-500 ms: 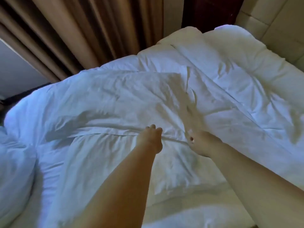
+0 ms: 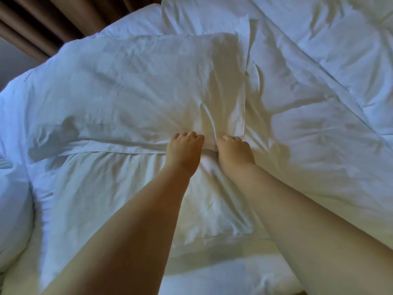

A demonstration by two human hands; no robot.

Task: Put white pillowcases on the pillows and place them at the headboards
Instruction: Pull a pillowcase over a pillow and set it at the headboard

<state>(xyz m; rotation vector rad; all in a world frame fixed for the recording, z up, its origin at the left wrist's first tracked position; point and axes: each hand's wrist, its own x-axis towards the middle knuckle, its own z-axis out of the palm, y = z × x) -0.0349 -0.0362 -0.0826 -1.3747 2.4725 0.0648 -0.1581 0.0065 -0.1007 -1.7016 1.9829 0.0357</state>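
Observation:
A white pillowcase point(image 2: 131, 86) lies spread flat across the rumpled white duvet point(image 2: 319, 103), its open hem running left to right at mid-frame. A white pillow point(image 2: 102, 199) lies below that hem, on the near side. My left hand point(image 2: 184, 151) and my right hand point(image 2: 234, 149) are side by side at the hem's right end. Both have curled fingers pinching the pillowcase edge. The fingertips are hidden in the fabric.
Brown curtains point(image 2: 42, 24) hang at the back left beyond the bed. Another white pillow or bedding bulge point(image 2: 12, 209) sits at the left edge. More white bedding point(image 2: 212, 279) lies near the bottom edge.
My two hands have come closer together at the pillowcase hem, and the view has shifted forward and down over the bed; the headboard is out of view.

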